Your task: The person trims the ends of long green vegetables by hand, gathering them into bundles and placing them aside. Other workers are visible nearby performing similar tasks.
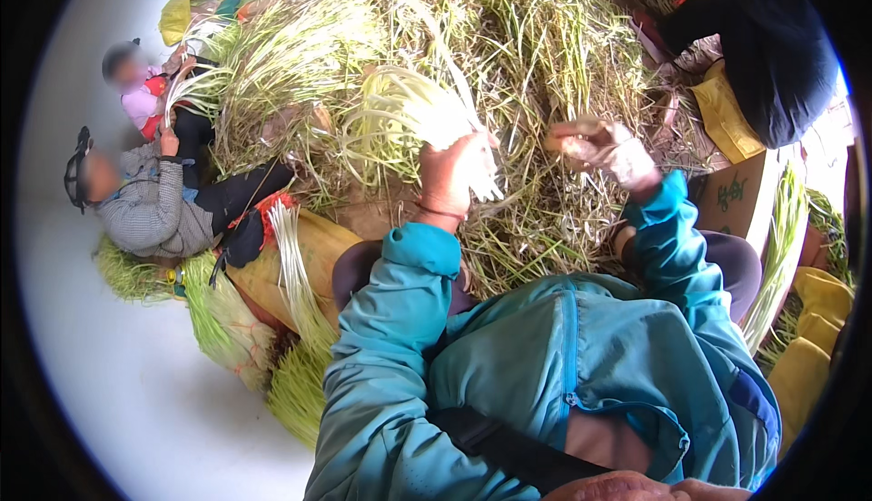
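Note:
My left hand (453, 170) is closed around a bunch of long pale stalks (409, 102), probably garlic chives or a like vegetable. Their white ends stick out on the right of the fist, and the rest droops over to the left. To the right, apart from the bunch, my right hand (599, 150) is raised with its fingers bent; it seems to wear a pale, thin glove. Whether anything small is between its fingertips cannot be told. Below both hands lies a heap of loose green and straw-coloured leaves (545, 221).
A yellow-brown sack (327, 235) with white-ended stalks (293, 262) lies at my left. Bundled stalks (776, 249) lean by a cardboard box (732, 198) at my right. Two people sit at the left, one holding stalks; another person in dark clothes is at the upper right.

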Tool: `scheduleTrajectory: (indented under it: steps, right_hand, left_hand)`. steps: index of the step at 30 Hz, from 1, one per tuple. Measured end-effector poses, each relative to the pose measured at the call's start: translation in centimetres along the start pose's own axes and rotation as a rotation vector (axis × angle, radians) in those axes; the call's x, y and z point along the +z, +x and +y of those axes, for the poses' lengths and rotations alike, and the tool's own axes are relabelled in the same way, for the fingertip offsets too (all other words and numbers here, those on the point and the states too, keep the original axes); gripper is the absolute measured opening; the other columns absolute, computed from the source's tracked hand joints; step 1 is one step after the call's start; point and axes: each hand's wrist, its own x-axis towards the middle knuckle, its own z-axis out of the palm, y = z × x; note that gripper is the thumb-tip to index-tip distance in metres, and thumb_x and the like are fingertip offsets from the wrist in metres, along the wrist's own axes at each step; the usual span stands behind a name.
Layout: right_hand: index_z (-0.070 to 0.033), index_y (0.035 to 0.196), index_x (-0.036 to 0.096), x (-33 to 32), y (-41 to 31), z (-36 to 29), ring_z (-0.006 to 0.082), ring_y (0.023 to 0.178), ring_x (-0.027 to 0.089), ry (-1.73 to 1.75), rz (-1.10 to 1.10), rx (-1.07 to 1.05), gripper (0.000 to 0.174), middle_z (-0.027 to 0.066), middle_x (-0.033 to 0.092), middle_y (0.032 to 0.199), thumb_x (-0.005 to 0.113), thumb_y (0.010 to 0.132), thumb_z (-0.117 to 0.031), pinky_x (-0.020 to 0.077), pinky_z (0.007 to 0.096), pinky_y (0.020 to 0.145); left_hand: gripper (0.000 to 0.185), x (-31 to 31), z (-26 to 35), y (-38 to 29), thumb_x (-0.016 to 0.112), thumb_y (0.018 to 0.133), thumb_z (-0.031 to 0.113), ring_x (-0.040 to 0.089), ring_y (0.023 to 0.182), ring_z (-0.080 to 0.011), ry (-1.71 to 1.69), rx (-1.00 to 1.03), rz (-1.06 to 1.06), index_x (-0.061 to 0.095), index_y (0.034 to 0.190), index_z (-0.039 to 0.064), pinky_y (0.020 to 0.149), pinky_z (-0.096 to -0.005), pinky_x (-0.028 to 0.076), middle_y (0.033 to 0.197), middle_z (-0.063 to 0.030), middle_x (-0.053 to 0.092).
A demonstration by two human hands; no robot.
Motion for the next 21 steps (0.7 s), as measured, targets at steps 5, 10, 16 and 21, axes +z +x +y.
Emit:
scheduleTrajectory:
  steps: [5, 10, 16, 21]
  right_hand:
    - [-0.005, 0.107, 0.061, 4.6, 2.3, -1.2, 0.0043, 0.057, 0.051, 0.528, -0.102, -0.061, 0.022, -0.0012, 0.063, 0.08, 0.059, 0.091, -0.02, 0.0382, 0.0202, 0.05]
    - [-0.007, 0.089, 0.059, 5.9, 1.7, 0.1, 0.007, 0.052, 0.049, 0.552, 0.034, -0.136, 0.01, -0.0009, 0.057, 0.068, 0.058, 0.091, -0.016, 0.0369, 0.0201, 0.047]
    - [-0.006, 0.087, 0.06, 5.0, -0.3, -1.8, 0.0077, 0.056, 0.054, 0.533, 0.161, -0.203, 0.014, 0.0028, 0.062, 0.071, 0.06, 0.09, -0.02, 0.0406, 0.0205, 0.05]
    - [0.002, 0.09, 0.062, -2.7, -2.6, -6.8, 0.0127, 0.052, 0.058, 0.589, 0.499, -0.474, 0.022, 0.0122, 0.065, 0.072, 0.054, 0.091, -0.018, 0.0447, 0.0213, 0.049]
  left_hand:
    - [0.013, 0.8, -2.4, -1.1, 0.053, 0.082, 0.006, 0.057, 0.049, -0.016, 0.254, -0.015, -0.213, 0.059, 0.087, -0.004, 0.045, -0.0266, 0.047, 0.074, -0.0129, 0.064]
    - [0.018, 1.2, -3.0, -1.4, 0.062, 0.08, 0.012, 0.057, 0.047, -0.0169, 0.105, -0.133, -0.125, 0.059, 0.09, -0.002, 0.043, -0.0275, 0.047, 0.069, -0.0117, 0.063]
    - [0.02, 1.1, -2.8, -1.3, 0.061, 0.08, 0.013, 0.056, 0.045, -0.0185, -0.034, -0.164, -0.083, 0.059, 0.091, -0.003, 0.041, -0.0289, 0.047, 0.069, -0.0123, 0.063]
    - [0.02, -0.7, -1.6, 0.2, 0.06, 0.08, 0.011, 0.056, 0.044, -0.0205, 0.089, -0.197, 0.043, 0.058, 0.09, -0.006, 0.039, -0.0315, 0.046, 0.073, -0.0176, 0.065]
